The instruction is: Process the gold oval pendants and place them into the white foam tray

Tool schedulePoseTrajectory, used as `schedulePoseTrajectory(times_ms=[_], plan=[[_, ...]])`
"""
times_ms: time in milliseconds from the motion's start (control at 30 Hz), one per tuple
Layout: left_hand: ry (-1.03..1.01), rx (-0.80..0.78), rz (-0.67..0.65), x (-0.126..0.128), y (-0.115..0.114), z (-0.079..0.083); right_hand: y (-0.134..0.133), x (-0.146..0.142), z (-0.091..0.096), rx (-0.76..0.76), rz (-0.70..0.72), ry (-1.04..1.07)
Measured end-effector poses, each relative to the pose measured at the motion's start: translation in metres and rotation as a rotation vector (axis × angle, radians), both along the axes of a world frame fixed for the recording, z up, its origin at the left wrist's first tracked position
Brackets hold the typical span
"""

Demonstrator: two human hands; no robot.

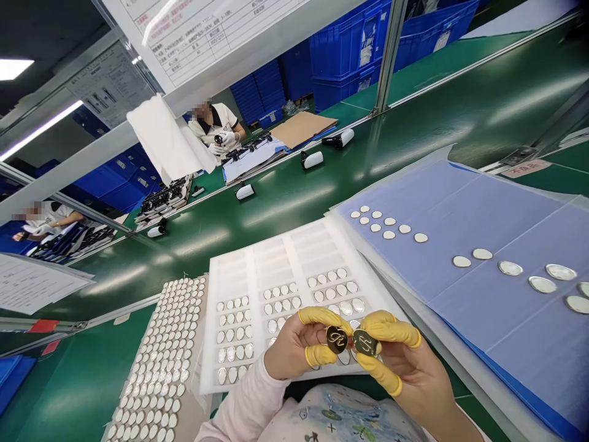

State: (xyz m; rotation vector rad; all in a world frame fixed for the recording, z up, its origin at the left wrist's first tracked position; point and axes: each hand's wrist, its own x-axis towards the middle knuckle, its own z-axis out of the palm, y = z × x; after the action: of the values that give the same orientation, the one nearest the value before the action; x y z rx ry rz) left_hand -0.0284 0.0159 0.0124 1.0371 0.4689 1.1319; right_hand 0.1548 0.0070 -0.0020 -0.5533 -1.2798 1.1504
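Grip closed: my left hand (304, 344) pinches one badge (337, 339), my right hand (399, 353) another badge (364, 342); the tray (255, 265) is part-filled.

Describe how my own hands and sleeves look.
Your left hand and right hand both wear smooth yellow finger cots with rolled rims; the palms are uncovered. The left arm has a long, plain, pale pink sleeve reaching to the wrist. Little of the right sleeve can be made out.

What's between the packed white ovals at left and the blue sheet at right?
A white foam tray, partly filled with rows of white ovals, shows there in the head view.
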Motion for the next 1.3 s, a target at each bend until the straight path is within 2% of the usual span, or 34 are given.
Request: schedulePoseTrajectory(times_ms=[200,367,500,600,733,833,867,967,1033,1167,1300], plan=[[-0.003,0.056,-0.011,0.003,0.002,0.008,0.000,-0.001,-0.003,-0.023,-0.020,0.020],[0.090,0.076,0.037,0.002,0.000,0.003,0.001,0.000,-0.002,-0.039,-0.035,0.013],[0.280,0.115,0.074,-0.002,0.001,0.004,0.002,0.004,-0.006,-0.071,-0.086,-0.031],[0.563,0.216,0.113,-0.009,0.008,0.012,0.004,0.011,-0.013,-0.093,-0.171,-0.057],[1.094,0.385,0.133,-0.015,0.044,0.013,0.007,0.026,-0.028,-0.126,-0.242,-0.083],[1.497,0.439,0.072,-0.009,0.087,0.004,0.008,0.035,-0.034,-0.161,-0.273,-0.104],[1.576,0.442,0.064,-0.004,0.101,-0.001,0.007,0.037,-0.033,-0.173,-0.285,-0.112],[1.708,0.452,0.039,0.016,0.136,-0.016,0.004,0.042,-0.028,-0.176,-0.334,-0.140],[1.795,0.449,0.007,0.030,0.151,-0.025,0.002,0.045,-0.025,-0.166,-0.368,-0.154],[1.954,0.440,-0.062,0.051,0.164,-0.037,-0.002,0.051,-0.030,-0.166,-0.431,-0.158],[2.020,0.479,-0.099,0.059,0.170,-0.040,-0.003,0.054,-0.043,-0.189,-0.419,-0.141]])
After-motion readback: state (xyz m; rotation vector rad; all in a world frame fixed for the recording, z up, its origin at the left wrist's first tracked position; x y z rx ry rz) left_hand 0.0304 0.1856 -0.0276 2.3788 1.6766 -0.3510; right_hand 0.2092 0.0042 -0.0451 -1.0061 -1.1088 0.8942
